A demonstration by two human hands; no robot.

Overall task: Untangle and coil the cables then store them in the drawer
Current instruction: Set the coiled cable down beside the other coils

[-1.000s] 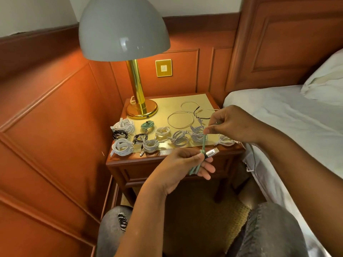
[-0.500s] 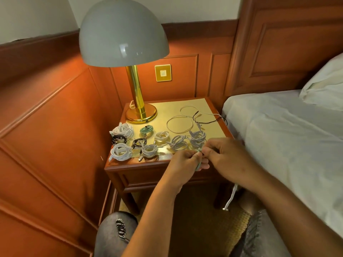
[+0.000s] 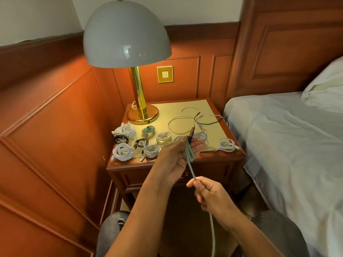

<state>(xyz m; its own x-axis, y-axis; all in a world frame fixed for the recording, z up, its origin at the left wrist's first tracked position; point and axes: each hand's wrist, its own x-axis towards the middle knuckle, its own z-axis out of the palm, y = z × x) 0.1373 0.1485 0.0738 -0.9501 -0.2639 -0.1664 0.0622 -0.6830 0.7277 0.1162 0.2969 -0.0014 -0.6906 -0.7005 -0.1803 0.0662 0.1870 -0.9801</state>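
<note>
Left hand (image 3: 178,154) raised in front of the nightstand (image 3: 167,164), palm up, fingers loosely curled round short loops of the green cable (image 3: 190,154); its dark plug sticks up above the fingertips. Right hand (image 3: 207,193), nearer and lower, pinches the same cable between thumb and forefinger; a taut run joins the two grips, the rest hangs down from the right fist. Beyond the left hand: coiled cables (image 3: 124,151) in rows, loose cables (image 3: 187,117), brass lamp (image 3: 141,108).

Your green cable (image 3: 189,154): matt braided sheath. Nightstand (image 3: 167,165): polished wood. Lamp stem (image 3: 138,89), frame centre: glossy brass. Bedsheet (image 3: 287,136): matt cloth.
</note>
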